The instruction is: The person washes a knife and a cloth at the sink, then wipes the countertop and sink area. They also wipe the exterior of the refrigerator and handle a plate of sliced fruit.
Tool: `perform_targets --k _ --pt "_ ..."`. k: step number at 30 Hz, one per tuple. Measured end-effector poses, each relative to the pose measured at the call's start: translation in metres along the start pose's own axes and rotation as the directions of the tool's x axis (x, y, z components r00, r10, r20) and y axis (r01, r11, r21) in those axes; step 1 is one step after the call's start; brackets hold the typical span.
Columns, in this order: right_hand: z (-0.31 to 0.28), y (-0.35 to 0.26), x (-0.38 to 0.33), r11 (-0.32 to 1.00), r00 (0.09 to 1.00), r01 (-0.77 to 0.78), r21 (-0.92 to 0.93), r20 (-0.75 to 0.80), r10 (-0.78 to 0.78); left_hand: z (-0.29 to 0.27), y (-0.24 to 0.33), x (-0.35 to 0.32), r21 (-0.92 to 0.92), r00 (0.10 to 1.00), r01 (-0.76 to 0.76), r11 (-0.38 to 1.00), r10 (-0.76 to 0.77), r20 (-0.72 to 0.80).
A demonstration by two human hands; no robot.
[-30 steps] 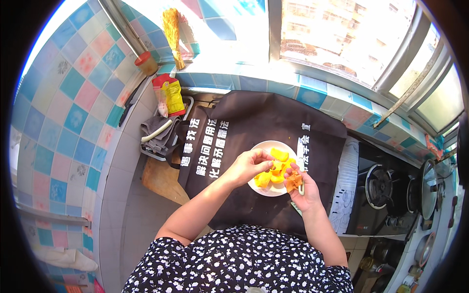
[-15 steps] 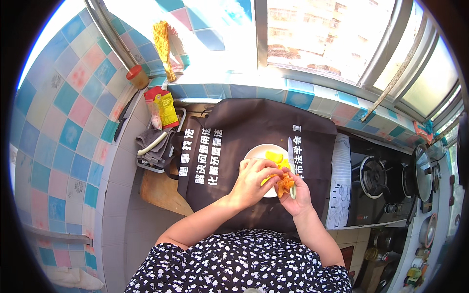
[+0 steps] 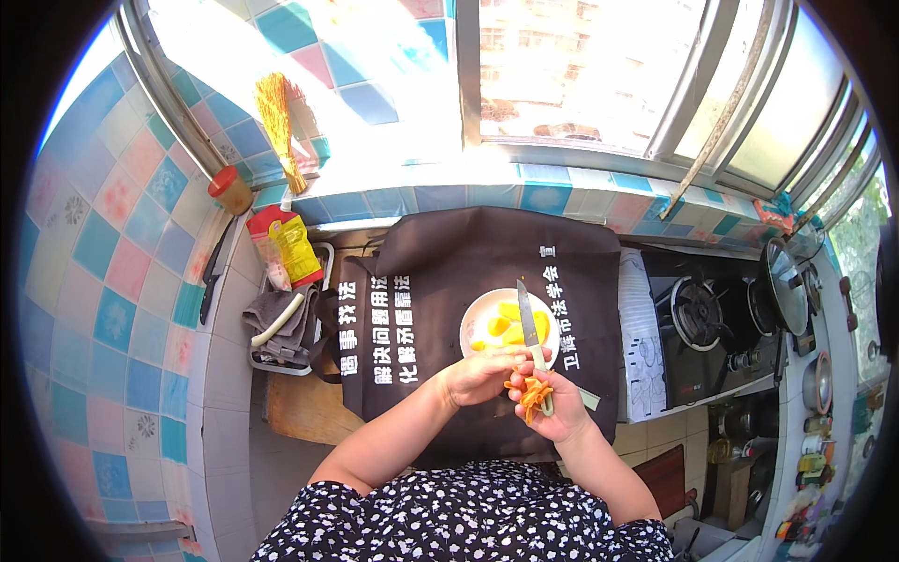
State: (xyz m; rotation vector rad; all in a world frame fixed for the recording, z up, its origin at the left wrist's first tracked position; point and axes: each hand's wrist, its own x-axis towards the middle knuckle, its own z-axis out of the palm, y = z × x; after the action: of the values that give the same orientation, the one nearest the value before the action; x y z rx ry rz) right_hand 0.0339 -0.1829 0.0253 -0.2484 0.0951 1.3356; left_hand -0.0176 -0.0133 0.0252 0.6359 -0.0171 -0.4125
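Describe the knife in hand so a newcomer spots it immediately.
Find the dark cloth below the window, then the pale plate on it. The knife points across that plate from the right hand, long and grey, unlike the chunky yellow pieces.

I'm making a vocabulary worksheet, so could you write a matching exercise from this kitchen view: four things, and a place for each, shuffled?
Things:
1. Knife
2. Plate
3. Straw brush
4. Gas burner

Places:
A. On the black stove
B. By the tiled wall
C. In the right hand
D. On the dark cloth, bearing yellow pieces

Pairs: 1-C, 2-D, 3-B, 4-A
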Motion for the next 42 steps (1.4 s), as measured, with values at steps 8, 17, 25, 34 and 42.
perform_targets --k 8,17,25,34,42 --pt "-0.009 0.025 -0.061 0.964 0.966 0.255 -0.076 -0.022 -0.258 0.014 -0.043 0.038 0.004 0.970 0.196 0.981 -0.194 0.146" --pt "-0.006 0.070 -0.211 0.787 0.791 0.612 -0.075 0.036 -0.611 0.149 -0.124 0.088 -0.049 0.957 0.154 0.987 -0.137 0.257" --pt "-0.031 0.177 -0.429 0.444 0.430 0.896 -0.023 -0.205 -0.879 0.295 -0.318 0.089 -0.098 0.911 0.396 0.913 -0.378 0.161" --pt "-0.098 0.344 -0.661 -0.200 -0.196 0.979 -0.033 -0.420 -0.886 0.425 -0.549 0.037 0.132 0.603 0.753 0.645 -0.756 0.255" --pt "-0.181 0.441 -0.763 -0.581 -0.553 0.767 -0.273 -0.740 -0.383 0.489 -0.663 0.040 0.291 0.403 0.843 0.452 -0.890 0.216"
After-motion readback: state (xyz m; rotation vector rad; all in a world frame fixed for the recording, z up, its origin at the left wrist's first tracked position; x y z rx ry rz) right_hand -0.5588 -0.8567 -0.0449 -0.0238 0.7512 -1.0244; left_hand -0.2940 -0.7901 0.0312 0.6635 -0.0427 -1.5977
